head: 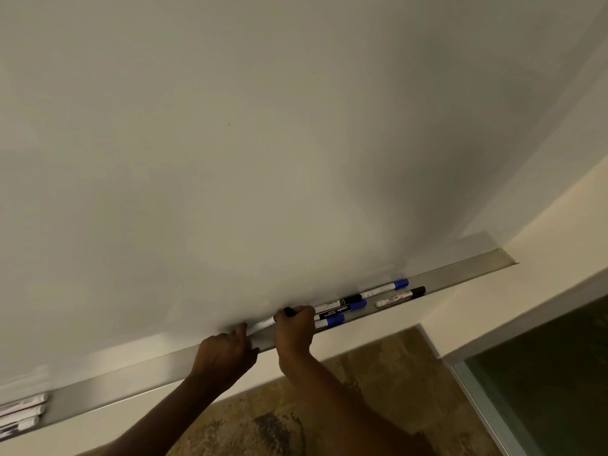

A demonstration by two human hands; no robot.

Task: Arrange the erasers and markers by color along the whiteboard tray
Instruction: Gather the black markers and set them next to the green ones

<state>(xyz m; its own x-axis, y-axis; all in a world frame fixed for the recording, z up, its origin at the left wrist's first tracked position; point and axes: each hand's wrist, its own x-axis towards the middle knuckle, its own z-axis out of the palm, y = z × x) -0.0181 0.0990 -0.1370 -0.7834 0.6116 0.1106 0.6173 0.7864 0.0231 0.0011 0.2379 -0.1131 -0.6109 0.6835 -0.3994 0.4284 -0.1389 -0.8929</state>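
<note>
A long metal whiteboard tray (460,274) runs from lower left to upper right under the whiteboard (230,143). My right hand (296,330) is closed on a black-capped white marker (268,321) lying in the tray. My left hand (227,352) rests beside it on the tray's front edge, fingers curled, holding nothing I can see. Right of my right hand lie a blue-capped marker (330,321), a black-bodied marker with a blue cap (342,310), a black-capped marker (339,302), another blue-capped marker (385,287) and a separate black-capped marker (399,296).
Several white markers (23,414) lie bunched at the tray's far left end. The tray's right end (506,258) holds nothing. Below are a cream wall, mottled brown floor (362,390) and a dark glass panel with a metal frame (543,373) at the lower right.
</note>
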